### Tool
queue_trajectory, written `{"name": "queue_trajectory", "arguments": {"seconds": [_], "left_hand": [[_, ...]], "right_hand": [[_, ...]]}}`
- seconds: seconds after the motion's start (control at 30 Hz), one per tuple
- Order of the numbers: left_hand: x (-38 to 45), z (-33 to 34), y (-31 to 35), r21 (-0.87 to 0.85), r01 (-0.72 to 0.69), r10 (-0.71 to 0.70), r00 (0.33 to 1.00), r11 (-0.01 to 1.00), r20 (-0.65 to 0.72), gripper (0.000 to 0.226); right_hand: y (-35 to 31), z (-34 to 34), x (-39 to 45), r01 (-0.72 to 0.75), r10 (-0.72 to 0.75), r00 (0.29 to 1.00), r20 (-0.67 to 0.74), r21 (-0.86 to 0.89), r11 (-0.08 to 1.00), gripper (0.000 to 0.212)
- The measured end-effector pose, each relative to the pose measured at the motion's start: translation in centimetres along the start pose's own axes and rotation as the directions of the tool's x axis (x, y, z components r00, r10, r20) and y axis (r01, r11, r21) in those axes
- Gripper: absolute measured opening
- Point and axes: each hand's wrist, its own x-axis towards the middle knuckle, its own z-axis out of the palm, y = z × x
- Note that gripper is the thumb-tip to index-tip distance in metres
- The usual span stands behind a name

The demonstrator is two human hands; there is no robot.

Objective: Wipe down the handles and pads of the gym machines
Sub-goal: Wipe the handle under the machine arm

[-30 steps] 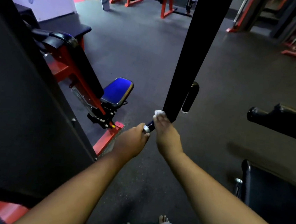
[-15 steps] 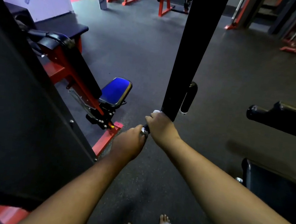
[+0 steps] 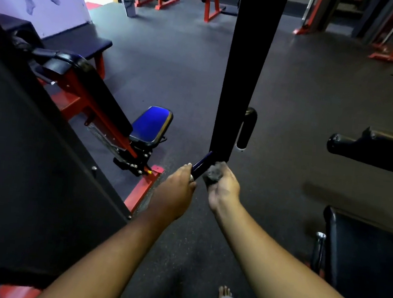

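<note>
A dark handle [image 3: 202, 163] sticks out at the foot of a black upright machine arm [image 3: 243, 71]. My left hand [image 3: 176, 190] grips the near end of that handle. My right hand [image 3: 223, 188] is turned palm up just right of the handle and holds a crumpled, grey, dirty cloth [image 3: 213, 172] in its curled fingers. The cloth lies beside the handle, close to the foot of the arm. A second black handle [image 3: 247, 132] hangs on the right side of the arm.
A red-framed seat machine with a blue pad [image 3: 150, 125] stands at left behind a black panel [image 3: 20, 154]. At right are a black padded roller [image 3: 372, 152] and a black seat pad [image 3: 368, 254]. Red racks [image 3: 211, 2] line the far floor. My bare feet [image 3: 224, 292] show below.
My right hand has come off the handle, slid back and turned palm up, exposing the grey cloth. The dark handle shaft is now bare. My left hand keeps its grip on the end.
</note>
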Motion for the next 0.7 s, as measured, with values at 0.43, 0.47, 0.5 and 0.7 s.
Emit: {"name": "queue_trajectory", "arguments": {"seconds": [0.43, 0.47, 0.5, 0.7], "left_hand": [[1.0, 0.3, 0.5, 0.141, 0.045, -0.044, 0.999, 0.989, -0.011, 0.035], [1.1, 0.4, 0.4, 0.142, 0.044, -0.042, 0.999, 0.989, -0.016, 0.034], [1.2, 0.5, 0.3, 0.143, 0.048, -0.045, 0.999, 0.989, -0.023, 0.033], [1.5, 0.7, 0.1, 0.168, 0.081, -0.083, 0.997, 0.983, 0.005, 0.049]], "right_hand": [[0.8, 2.1, -0.4, -0.156, 0.148, 0.986, -0.079, -0.112, 0.981, 0.027], [0.2, 2.7, 0.0, -0.149, 0.143, 0.985, -0.096, -0.059, 0.987, 0.023], [0.0, 3.0, -0.1, -0.159, 0.156, 0.983, -0.098, -0.023, 0.987, 0.021], [1.7, 1.3, -2.5, -0.258, 0.257, 0.966, -0.027, -0.115, 0.959, 0.027]]}}
